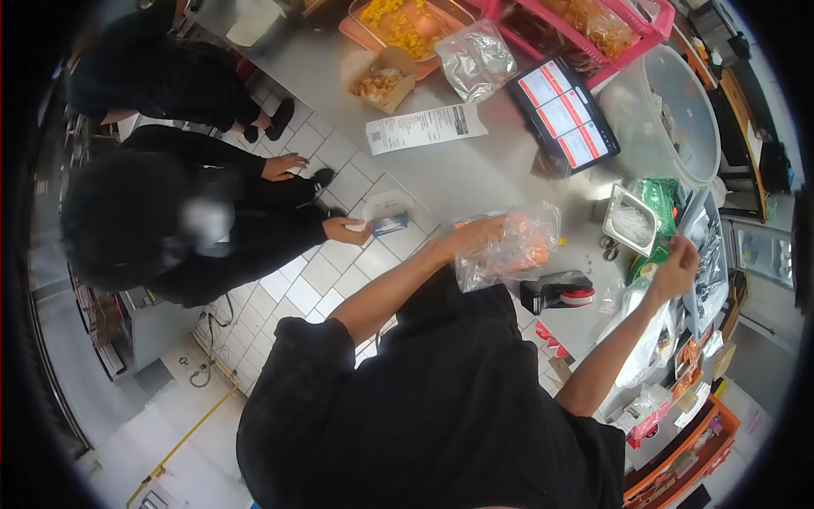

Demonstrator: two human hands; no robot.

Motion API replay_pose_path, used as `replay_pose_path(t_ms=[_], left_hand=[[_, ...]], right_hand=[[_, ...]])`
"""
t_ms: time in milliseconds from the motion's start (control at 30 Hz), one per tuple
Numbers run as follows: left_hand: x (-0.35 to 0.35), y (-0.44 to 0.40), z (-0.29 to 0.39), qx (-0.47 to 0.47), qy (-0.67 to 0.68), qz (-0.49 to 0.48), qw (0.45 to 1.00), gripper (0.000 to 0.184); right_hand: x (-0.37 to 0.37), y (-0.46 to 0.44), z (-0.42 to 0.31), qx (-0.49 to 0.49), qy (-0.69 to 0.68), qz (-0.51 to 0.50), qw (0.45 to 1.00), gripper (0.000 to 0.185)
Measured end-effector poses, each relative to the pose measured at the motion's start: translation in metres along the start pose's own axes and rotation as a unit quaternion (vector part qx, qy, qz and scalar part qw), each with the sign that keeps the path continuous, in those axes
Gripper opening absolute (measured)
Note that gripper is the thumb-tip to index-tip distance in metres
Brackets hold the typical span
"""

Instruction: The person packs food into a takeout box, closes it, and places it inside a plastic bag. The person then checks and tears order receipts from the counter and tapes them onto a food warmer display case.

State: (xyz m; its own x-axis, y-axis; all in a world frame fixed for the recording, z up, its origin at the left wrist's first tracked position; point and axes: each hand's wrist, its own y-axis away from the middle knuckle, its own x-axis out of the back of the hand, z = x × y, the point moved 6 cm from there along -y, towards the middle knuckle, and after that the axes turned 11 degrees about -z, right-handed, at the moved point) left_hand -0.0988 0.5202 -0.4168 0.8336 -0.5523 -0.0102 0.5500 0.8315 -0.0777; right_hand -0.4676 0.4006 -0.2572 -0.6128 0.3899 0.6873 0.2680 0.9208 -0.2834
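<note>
The clear bag (532, 246) with orange pieces in it lies at the near edge of the bench (483, 174), against the left hand (485, 233) and well apart to the left of the right hand (677, 270). The left hand is closed on the bag's left side, its fingertips partly lost behind the crinkled plastic. The right hand is raised at the right, its fingers curled in — whether they have hold of anything, I cannot tell. It is just beside a grey tray (700, 270) lined with plastic and a green bag (666, 193). Between the two hands, a little farther off, is a metal container (632, 222) of whitish, clear-looking stuff; a black and red dispenser (557, 293) sits just right of the clear bag, on the near side. Beyond the bag, on the far part of the bench, lie a printed receipt (426, 129), an open carton (380, 83) of food and a tablet (565, 114), with a large plastic tub (695, 127) to the tablet's right. Off to the left stands a co-worker in black — one of their hands (346, 230) holds a small opened box (386, 204).
</note>
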Motion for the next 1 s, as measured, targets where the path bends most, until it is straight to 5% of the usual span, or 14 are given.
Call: replay_pose_path(t_ms=[67,133,267,300,400,500,600,700,733,800,833,867,1000], left_hand=[[0.001,0.004,0.003,0.002,-0.024,0.01,1.0,0.03],[0.0,0.008,0.004,-0.008,-0.052,0.041,0.998,0.025],[0.0,0.011,0.046,-0.062,-0.187,0.075,0.978,0.025],[-0.003,0.01,0.047,-0.062,-0.185,0.072,0.978,0.025],[-0.005,0.008,0.059,-0.062,-0.336,0.091,0.935,0.016],[-0.009,0.01,0.085,-0.196,-0.431,0.113,0.873,0.016],[-0.005,0.0,0.078,-0.153,-0.437,0.094,0.881,0.014],[-0.002,-0.018,0.077,-0.041,-0.441,0.028,0.896,0.011],[0.004,-0.024,0.078,0.008,-0.407,0.066,0.911,0.01],[0.011,-0.03,0.085,0.057,-0.375,0.1,0.92,0.009],[0.015,-0.032,0.094,0.034,-0.31,0.132,0.941,0.012],[0.019,-0.033,0.103,0.011,-0.243,0.162,0.956,0.015],[0.03,-0.023,0.125,-0.03,-0.192,0.262,0.945,0.021]], right_hand=[[0.011,0.02,-0.016,-0.002,-0.192,0.046,0.98,0.018],[-0.009,0.051,-0.037,-0.039,-0.245,0.008,0.969,0.017],[-0.109,0.15,-0.071,-0.095,-0.219,-0.246,0.939,0.014],[-0.127,0.174,-0.08,-0.035,-0.082,-0.286,0.954,0.017],[-0.163,0.225,-0.046,0.035,-0.151,-0.282,0.947,0.02],[-0.161,0.224,-0.06,0.018,-0.237,-0.415,0.878,0.028],[-0.163,0.217,-0.025,0.01,-0.228,-0.412,0.882,0.031],[-0.173,0.207,-0.025,0.082,-0.05,-0.456,0.885,0.034],[-0.17,0.187,-0.055,-0.087,-0.298,-0.39,0.867,0.033],[-0.17,0.163,-0.082,-0.25,-0.521,-0.286,0.764,0.033],[-0.159,0.142,-0.108,-0.027,-0.356,-0.3,0.884,0.031],[-0.15,0.14,-0.135,0.198,-0.157,-0.286,0.924,0.029],[-0.137,0.155,-0.166,0.36,-0.001,-0.191,0.913,0.025]])
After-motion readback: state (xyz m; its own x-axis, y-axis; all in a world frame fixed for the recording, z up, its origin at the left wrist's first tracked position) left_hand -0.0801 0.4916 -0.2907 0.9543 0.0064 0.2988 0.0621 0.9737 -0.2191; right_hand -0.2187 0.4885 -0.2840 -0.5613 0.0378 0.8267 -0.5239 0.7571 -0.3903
